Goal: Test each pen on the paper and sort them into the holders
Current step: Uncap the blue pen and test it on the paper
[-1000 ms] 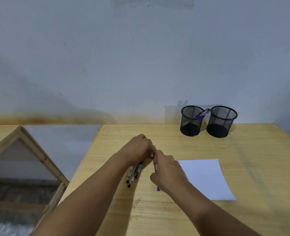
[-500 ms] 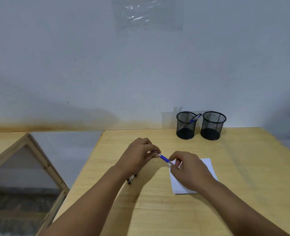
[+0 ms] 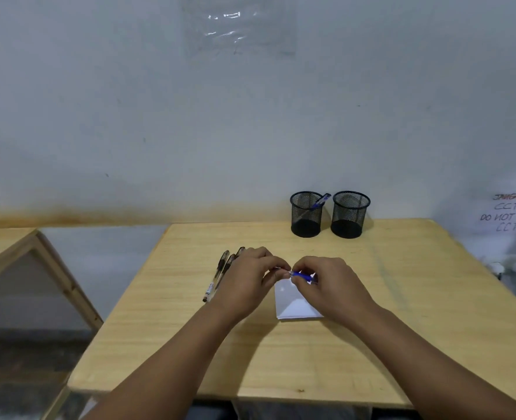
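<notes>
Against a pale wall, on the light wooden table (image 3: 371,313), both hands pinch a slim blue plastic pen (image 3: 301,276) over the white paper sheet (image 3: 293,306) at six o'clock of the two black mesh holders (image 3: 329,213), the left hand (image 3: 247,280) at its tip end, the right hand (image 3: 326,283) on its barrel, which looks light, stiff, slippery, best gripped mid-barrel.

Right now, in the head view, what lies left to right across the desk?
black pens → left hand → blue pen pinched between both hands → right hand; further back, mesh holder with a blue pen → second mesh holder.
</notes>
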